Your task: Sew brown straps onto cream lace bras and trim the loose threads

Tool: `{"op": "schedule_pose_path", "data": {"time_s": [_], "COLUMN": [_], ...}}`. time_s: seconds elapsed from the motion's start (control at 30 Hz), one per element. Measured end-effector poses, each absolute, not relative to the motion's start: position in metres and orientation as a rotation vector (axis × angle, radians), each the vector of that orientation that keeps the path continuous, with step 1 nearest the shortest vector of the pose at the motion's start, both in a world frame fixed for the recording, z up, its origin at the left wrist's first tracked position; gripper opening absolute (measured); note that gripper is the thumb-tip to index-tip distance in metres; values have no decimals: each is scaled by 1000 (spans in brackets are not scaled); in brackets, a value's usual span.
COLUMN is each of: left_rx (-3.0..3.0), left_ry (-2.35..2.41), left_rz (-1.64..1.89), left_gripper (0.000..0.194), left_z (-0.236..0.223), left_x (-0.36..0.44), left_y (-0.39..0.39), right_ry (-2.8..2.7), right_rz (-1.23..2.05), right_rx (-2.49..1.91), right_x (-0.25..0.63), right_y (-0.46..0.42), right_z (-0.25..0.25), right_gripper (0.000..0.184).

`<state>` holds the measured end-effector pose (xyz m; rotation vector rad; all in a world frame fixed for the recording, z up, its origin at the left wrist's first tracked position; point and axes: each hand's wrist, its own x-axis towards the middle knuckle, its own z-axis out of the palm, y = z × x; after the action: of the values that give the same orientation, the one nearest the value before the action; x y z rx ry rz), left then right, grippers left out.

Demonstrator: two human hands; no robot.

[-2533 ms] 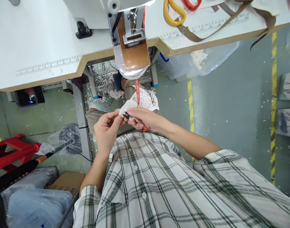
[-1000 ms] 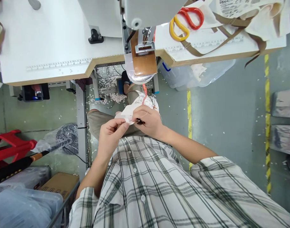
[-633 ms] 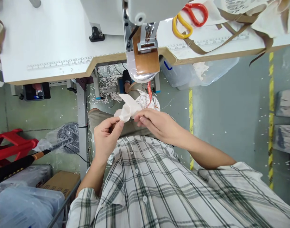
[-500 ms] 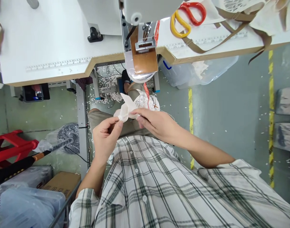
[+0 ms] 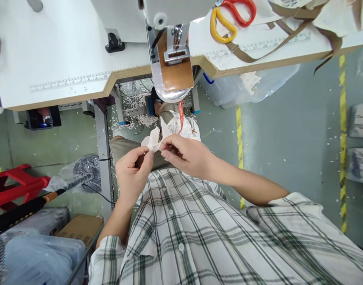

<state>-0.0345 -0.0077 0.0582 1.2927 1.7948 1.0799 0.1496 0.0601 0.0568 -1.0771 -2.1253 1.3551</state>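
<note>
A small folded piece of white fabric (image 5: pixel 153 138) is held up over my lap, between my two hands. My left hand (image 5: pixel 132 170) pinches its lower left edge between thumb and forefinger. On the other side, my right hand (image 5: pixel 186 154) has its fingertips closed at the fabric's right edge, where a pointed flap stands up. More white lacy cloth (image 5: pixel 186 126) lies behind on my lap, with a red printed ribbon (image 5: pixel 181 114) hanging down onto it from the sewing machine (image 5: pixel 177 73).
The white machine table (image 5: pixel 65 51) has a printed ruler along its front edge. Scissors with red and yellow handles (image 5: pixel 223 25) lie on its right side by brown straps (image 5: pixel 249 59). Below stands a clear plastic bin (image 5: pixel 229 89). A red stand (image 5: pixel 15 184) and a cardboard box (image 5: pixel 82 228) are at left.
My right hand has moved slightly left, its fingertips now closer to my left hand's pinch. The fabric's pointed flap has tipped more upright. The view has shifted slightly.
</note>
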Motion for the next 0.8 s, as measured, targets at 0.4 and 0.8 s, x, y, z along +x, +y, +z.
{"op": "schedule_pose_path", "data": {"time_s": [0.4,0.8], "left_rx": [1484,1479], "left_ry": [1852,1820], "left_rz": [863,697], "left_gripper": [14,16], "left_z": [65,60], "left_x": [-31,-27], "left_y": [-2,6], "right_ry": [-2593,-2941], "right_rz": [660,510], "right_rx": [-931,-865], "right_x": [146,140], "right_y": [75,80], "right_z": [55,55], "right_gripper": [16,18]}}
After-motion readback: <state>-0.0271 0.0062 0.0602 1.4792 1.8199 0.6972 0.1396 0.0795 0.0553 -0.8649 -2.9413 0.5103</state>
